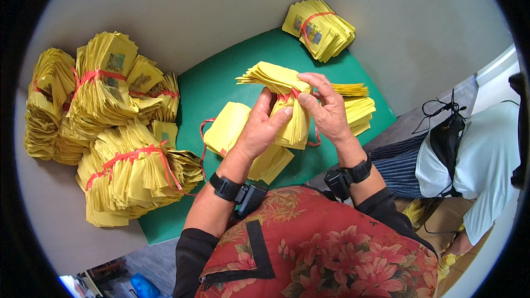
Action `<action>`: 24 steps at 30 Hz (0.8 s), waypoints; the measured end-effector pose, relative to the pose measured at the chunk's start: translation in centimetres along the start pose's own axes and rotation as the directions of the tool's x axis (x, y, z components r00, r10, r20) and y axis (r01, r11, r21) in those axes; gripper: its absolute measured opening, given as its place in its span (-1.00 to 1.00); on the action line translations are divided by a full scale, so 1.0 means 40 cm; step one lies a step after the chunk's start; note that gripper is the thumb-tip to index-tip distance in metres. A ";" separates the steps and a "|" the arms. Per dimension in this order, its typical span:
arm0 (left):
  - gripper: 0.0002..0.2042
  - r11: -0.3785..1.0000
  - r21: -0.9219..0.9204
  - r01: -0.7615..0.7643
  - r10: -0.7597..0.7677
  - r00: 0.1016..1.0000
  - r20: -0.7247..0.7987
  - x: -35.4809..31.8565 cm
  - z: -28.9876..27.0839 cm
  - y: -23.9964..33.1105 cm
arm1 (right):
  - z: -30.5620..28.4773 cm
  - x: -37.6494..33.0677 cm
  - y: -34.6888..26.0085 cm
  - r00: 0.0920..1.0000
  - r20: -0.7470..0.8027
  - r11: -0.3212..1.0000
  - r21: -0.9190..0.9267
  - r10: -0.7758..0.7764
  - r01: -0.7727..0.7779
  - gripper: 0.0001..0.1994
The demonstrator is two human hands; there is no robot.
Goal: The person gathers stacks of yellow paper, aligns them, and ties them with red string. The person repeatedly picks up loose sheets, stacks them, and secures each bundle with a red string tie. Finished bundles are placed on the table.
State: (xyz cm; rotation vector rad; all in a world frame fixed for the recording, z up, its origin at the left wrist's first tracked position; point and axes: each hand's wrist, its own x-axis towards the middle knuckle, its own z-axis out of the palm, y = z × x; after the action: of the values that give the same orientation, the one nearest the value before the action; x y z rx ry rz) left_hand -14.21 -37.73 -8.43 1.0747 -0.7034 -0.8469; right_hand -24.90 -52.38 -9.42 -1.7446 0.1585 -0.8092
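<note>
Both my hands hold one bundle of yellow papers (277,77) above the green tabletop, with a red ribbon (284,98) around its middle. My left hand (260,127) is closed on its left side, thumb across the front. The fingers of my right hand (328,107) wrap over the right edge, and its thumb presses near the ribbon. Under and beside my hands lie flat yellow papers (227,126), with a length of red ribbon (203,132) trailing at their left. Another stack of yellow papers (359,111) sits just right of my right hand.
Several tied yellow bundles (113,88) are heaped on the left, with a large bundle (132,171) in front. One more tied bundle (320,28) stands at the far corner of the green tabletop (210,77). Pale walls enclose the back. A person in a light top (480,154) is at the right.
</note>
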 end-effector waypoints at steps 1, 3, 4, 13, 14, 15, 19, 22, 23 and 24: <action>-0.44 0.999 0.039 -0.017 0.016 1.000 0.007 0.001 0.001 -0.004 | 0.002 0.001 -0.002 1.000 -0.013 1.000 0.004 0.005 -0.005 -0.64; -0.49 0.990 0.129 -0.053 0.053 0.999 0.006 0.001 0.003 -0.010 | 0.005 0.003 -0.009 0.999 -0.035 1.000 0.011 0.024 -0.024 -0.64; -0.51 0.981 0.179 -0.071 0.072 0.997 0.000 -0.001 0.005 -0.014 | 0.007 0.002 -0.012 0.998 -0.045 0.999 0.014 0.038 -0.038 -0.64; -0.62 0.911 0.402 -0.094 0.116 0.993 -0.030 -0.008 0.023 -0.019 | 0.023 0.005 -0.026 0.984 -0.161 0.995 -0.059 0.070 -0.081 -0.59; -0.61 0.911 0.408 -0.057 0.076 0.997 -0.031 -0.006 0.019 -0.013 | 0.023 0.003 -0.028 0.984 -0.164 0.995 -0.067 0.068 -0.080 -0.59; -0.60 0.958 0.278 -0.069 0.069 0.998 0.008 -0.005 0.014 -0.007 | 0.023 0.001 -0.030 0.987 -0.155 0.993 -0.095 0.049 -0.065 -0.59; -0.51 0.998 0.037 0.051 -0.053 0.997 0.060 -0.007 -0.013 0.022 | 0.023 -0.010 -0.042 0.991 -0.078 0.928 -0.364 -0.108 0.073 -0.61; -0.41 0.993 0.048 0.110 -0.110 0.994 -0.001 -0.010 -0.021 0.022 | 0.038 -0.025 -0.055 0.979 -0.003 0.821 -0.546 -0.202 0.167 -0.60; -0.42 0.995 -0.005 0.102 -0.103 0.995 -0.019 -0.010 -0.015 0.013 | 0.046 -0.030 -0.059 0.979 0.006 0.804 -0.570 -0.203 0.170 -0.60; -0.42 0.994 -0.060 0.089 -0.091 0.995 -0.035 -0.009 -0.010 0.003 | 0.053 -0.036 -0.062 0.978 0.017 0.787 -0.591 -0.207 0.176 -0.60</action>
State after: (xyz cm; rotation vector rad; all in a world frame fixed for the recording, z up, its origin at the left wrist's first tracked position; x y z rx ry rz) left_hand -14.03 -37.23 -8.49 1.0731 -0.5988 -0.9171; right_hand -25.45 -49.13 -8.06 -2.3626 0.2942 -1.0250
